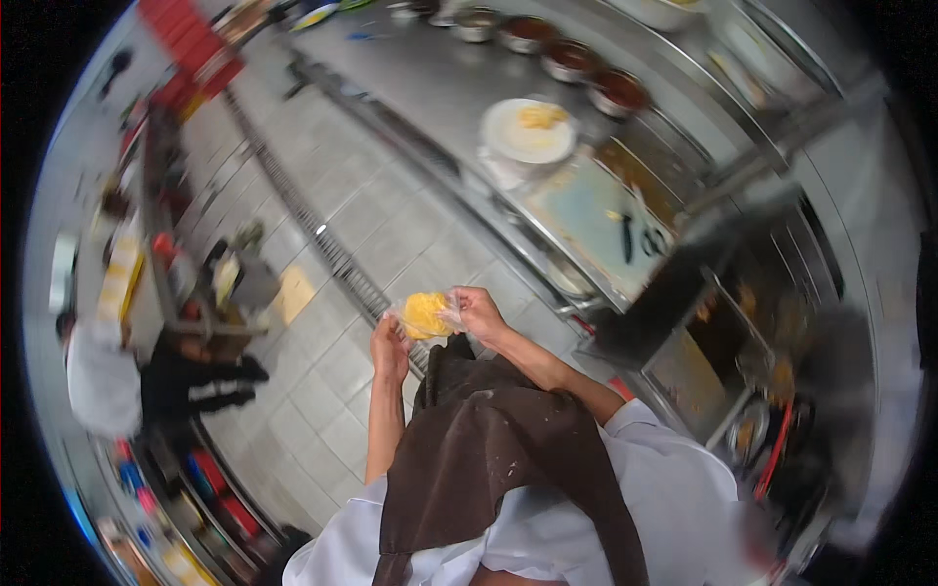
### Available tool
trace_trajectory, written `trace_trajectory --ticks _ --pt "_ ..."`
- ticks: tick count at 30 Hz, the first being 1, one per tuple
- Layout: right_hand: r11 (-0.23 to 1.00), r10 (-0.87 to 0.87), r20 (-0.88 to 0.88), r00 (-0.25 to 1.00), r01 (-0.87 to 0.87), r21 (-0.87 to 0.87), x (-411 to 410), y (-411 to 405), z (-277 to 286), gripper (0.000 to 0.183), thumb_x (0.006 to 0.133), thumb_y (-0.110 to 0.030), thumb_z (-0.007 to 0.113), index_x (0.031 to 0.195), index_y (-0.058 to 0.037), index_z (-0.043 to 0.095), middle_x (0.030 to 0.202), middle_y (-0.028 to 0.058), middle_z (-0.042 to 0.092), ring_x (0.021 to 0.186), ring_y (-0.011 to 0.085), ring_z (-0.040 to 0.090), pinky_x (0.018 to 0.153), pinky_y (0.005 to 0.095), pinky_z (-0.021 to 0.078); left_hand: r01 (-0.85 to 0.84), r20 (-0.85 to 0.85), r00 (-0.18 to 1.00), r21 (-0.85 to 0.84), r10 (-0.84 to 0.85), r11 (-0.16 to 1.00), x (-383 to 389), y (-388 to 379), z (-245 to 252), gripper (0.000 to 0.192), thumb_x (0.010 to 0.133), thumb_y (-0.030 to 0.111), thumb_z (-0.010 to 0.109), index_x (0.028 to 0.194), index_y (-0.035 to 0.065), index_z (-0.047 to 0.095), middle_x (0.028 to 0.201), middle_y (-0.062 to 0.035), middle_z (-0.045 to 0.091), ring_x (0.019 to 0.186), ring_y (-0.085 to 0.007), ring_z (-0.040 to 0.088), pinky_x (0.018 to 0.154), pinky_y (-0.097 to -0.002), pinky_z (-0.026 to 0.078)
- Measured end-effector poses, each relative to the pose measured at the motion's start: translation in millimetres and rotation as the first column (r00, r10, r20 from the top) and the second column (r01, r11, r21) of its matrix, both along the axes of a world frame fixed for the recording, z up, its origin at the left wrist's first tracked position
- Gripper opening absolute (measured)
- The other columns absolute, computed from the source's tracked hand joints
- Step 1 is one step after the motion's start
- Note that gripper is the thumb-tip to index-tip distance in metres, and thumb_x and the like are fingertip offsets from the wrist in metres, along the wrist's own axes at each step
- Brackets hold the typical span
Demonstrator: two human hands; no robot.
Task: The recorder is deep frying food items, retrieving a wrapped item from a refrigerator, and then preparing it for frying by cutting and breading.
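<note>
Between my two hands hangs a clear plastic bag (427, 315) with a yellow food mass inside, possibly shredded cheese. My left hand (390, 344) pinches the bag's left edge. On the other side, the fingers of my right hand (476, 315) grip its right end. The bag is above the tiled floor, in front of my brown apron (506, 447). Up and to the right, a white plate (524, 143) holds a small heap of yellow food (541, 116). What the yellow food is exactly cannot be told.
A steel counter (432, 80) carries several bowls of dark red contents (568, 58). A cutting board (586, 212) bears a black-handled tool (627, 238) and scissors (654, 240). Cooking equipment (703, 366) stands at right. A floor drain (322, 242) crosses the tiles. A person (106, 381) is at left.
</note>
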State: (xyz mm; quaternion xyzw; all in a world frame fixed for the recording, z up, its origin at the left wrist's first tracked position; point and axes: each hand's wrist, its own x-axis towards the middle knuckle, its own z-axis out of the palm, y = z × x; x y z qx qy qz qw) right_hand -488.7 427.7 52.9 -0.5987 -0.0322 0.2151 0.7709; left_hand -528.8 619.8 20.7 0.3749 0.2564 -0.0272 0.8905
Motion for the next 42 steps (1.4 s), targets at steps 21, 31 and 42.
trace_trajectory --ticks 21,31,42 --pt "0.487 -0.870 -0.068 0.488 0.831 -0.267 175.1 -306.8 -44.8 0.016 0.073 -0.003 0.066 0.089 -0.0002 0.065 0.081 0.0021 0.064 0.071 0.0068 0.056 0.065 0.0214 0.0445 0.641 0.071 0.657 0.471 -0.751 0.606 345.6 -325.4 -52.9 0.008 0.080 0.008 0.062 0.081 0.0011 0.058 0.071 0.0007 0.056 0.062 -0.0062 0.050 0.054 -0.0202 0.040" --pt "0.360 -0.875 0.124 0.469 0.799 -0.481 181.8 -403.9 -34.1 0.020 0.067 -0.007 0.071 0.084 0.0030 0.065 0.075 0.0047 0.064 0.065 0.0100 0.058 0.061 0.0238 0.0452 0.366 0.088 0.844 0.627 -0.529 0.688 378.5 -358.0 -110.1 0.010 0.083 0.009 0.058 0.078 0.0020 0.054 0.066 0.0017 0.050 0.060 -0.0056 0.043 0.052 -0.0208 0.034" --pt "0.547 -0.824 0.052 0.565 0.816 -0.187 233.1 -408.5 5.1 0.024 0.071 -0.001 0.065 0.092 0.0100 0.059 0.085 0.0110 0.065 0.073 0.0138 0.061 0.064 0.0227 0.0466 0.552 -0.206 0.814 0.565 -0.543 0.613 344.4 -352.1 -111.1 0.026 0.079 0.009 0.058 0.101 0.0034 0.046 0.086 -0.0068 0.052 0.070 -0.0156 0.055 0.052 -0.0279 0.050"
